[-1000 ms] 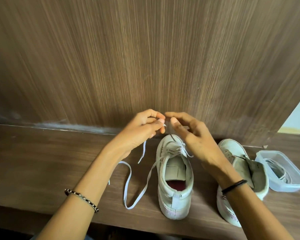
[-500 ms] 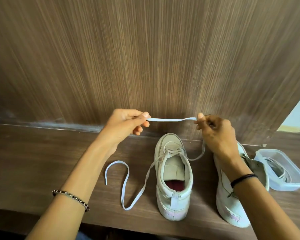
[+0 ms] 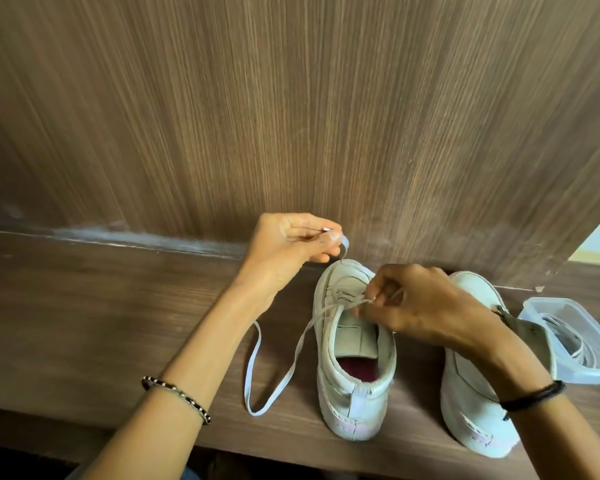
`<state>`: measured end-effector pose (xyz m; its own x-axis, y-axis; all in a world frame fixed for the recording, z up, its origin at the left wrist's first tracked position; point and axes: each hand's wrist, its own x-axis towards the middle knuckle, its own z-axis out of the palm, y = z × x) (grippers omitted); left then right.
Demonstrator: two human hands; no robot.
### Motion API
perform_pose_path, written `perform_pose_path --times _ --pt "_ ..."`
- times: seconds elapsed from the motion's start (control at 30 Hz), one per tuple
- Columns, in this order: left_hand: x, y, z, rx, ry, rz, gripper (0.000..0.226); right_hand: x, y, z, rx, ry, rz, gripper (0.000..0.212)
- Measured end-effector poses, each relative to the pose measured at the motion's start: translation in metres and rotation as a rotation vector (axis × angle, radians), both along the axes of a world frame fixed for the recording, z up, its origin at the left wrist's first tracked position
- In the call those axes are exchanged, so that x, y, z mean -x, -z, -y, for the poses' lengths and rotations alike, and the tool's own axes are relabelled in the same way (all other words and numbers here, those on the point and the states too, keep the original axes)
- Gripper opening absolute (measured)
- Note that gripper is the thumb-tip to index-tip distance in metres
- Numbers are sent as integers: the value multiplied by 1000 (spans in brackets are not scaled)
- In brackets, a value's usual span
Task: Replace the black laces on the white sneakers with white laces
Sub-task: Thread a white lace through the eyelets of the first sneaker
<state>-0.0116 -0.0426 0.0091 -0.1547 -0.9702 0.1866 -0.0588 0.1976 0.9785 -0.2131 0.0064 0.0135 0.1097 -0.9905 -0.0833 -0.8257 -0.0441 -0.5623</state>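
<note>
Currently:
1. Left hand [image 3: 288, 242]: pinching white lace [image 3: 278, 370] end, 12 o'clock of left sneaker [image 3: 354, 362].
2. Right hand [image 3: 420, 306]: pinching lace at eyelets.
3. Right sneaker [image 3: 471, 403]: 3 o'clock, on shelf [image 3: 84, 323].

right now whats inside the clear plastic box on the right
The clear plastic box holds a loose coil of white laces. Its far right part runs out of frame, and the second sneaker's tongue hides its near left corner, so anything else there cannot be seen.
</note>
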Motion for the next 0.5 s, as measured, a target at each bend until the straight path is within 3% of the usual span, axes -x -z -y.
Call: perform_pose_path --times 0.1,0.17,0.27,0.5 --pt "8 1 -1 50 27 44 7 6 1 -2 -54 63 102 12" --pt "12 2 -2 49 95 78 10 12 -2 -3 -154 55 274 7" --pt "18 3 -8 32 170 66 16 18 -8 -3 -289 23 472 8" --pt "19 -1 -13 50 151 16 20 26 -5 0 -356 31 575 12"
